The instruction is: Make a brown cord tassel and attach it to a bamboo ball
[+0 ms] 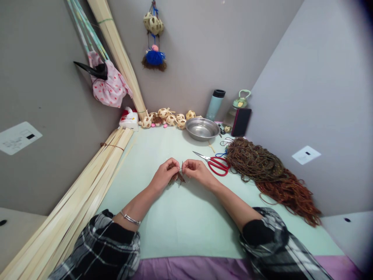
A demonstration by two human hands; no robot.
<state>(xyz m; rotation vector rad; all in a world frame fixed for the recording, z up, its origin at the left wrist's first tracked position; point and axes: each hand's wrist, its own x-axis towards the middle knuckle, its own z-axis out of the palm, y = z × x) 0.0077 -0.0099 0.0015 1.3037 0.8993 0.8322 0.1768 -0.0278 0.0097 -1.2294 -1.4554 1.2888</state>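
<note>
Over the middle of the pale green tabletop (189, 229), the left hand (166, 174) grasps a small brown cord bundle (181, 178), whose end pokes out just below the fingertips, while the right hand (196, 170) appears to pinch a thin strand (182, 165) right beside it. Good handling here probably calls for a firm left hold close to the working point and small, even pulls from the right, so the strand draws snug without the bundle slipping or fanning apart.
</note>
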